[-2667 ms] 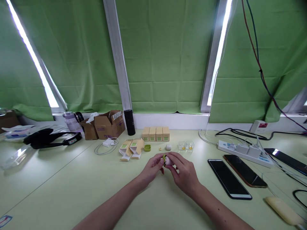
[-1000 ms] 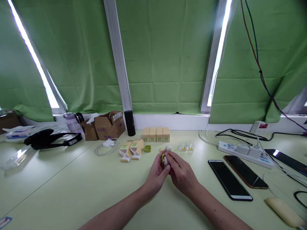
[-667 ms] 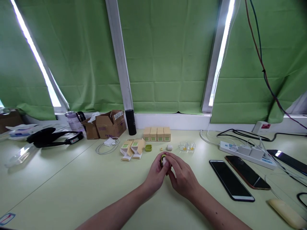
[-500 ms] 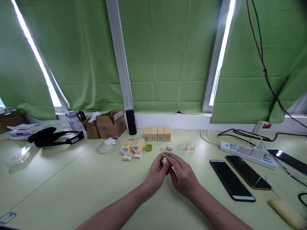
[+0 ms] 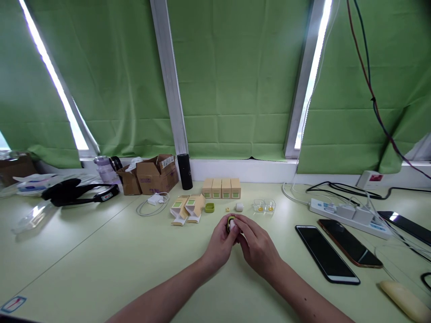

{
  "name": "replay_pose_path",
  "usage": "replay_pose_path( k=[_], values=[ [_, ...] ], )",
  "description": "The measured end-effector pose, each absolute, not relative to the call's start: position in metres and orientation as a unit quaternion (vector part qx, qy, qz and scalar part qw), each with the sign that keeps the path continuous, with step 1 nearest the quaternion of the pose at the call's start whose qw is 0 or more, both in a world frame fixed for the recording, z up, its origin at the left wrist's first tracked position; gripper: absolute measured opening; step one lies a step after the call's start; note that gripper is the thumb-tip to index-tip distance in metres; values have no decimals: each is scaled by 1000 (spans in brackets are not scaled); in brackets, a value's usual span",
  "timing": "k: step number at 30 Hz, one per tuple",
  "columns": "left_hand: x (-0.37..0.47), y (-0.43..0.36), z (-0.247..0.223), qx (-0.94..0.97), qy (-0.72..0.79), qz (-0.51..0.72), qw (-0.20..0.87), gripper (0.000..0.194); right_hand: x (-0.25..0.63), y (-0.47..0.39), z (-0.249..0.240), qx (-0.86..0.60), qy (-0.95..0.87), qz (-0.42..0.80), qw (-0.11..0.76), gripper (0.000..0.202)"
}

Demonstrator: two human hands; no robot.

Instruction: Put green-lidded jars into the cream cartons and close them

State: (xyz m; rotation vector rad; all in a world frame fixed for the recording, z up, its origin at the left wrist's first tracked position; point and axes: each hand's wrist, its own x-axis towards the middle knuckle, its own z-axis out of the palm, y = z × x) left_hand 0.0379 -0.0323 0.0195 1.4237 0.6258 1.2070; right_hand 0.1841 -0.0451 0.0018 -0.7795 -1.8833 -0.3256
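Both hands meet low over the table in the middle of the view. My left hand is closed round a small yellow-green and black piece, whose kind I cannot make out. My right hand pinches at the same piece from the right, and something whitish shows between the fingertips. Just beyond the hands lie a small olive-green open case, a tiny yellowish part and a small white rounded block. Two clear cups with yellow bits stand to the right of these.
Small cardboard boxes stand in a row at the back, with opened boxes left of them. A black cylinder and brown carton are by the wall. On the right lie phones and a power strip with cables.
The whole view has shifted very slightly. Both hands keep their places around the small piece, with hardly any finger movement.
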Motion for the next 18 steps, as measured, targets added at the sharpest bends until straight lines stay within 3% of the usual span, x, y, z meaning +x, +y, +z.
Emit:
replay_pose_path(
  k=[12, 18],
  values=[
    [35, -26, 15, 604, 280, 507, 547, 61, 186, -48, 6, -335, -799, -54, 497, 60],
    [29, -25, 17, 585, 300, 486, 576, 76, 186, -48, 3, -348, -771, -1, 534, 44]
  ],
)
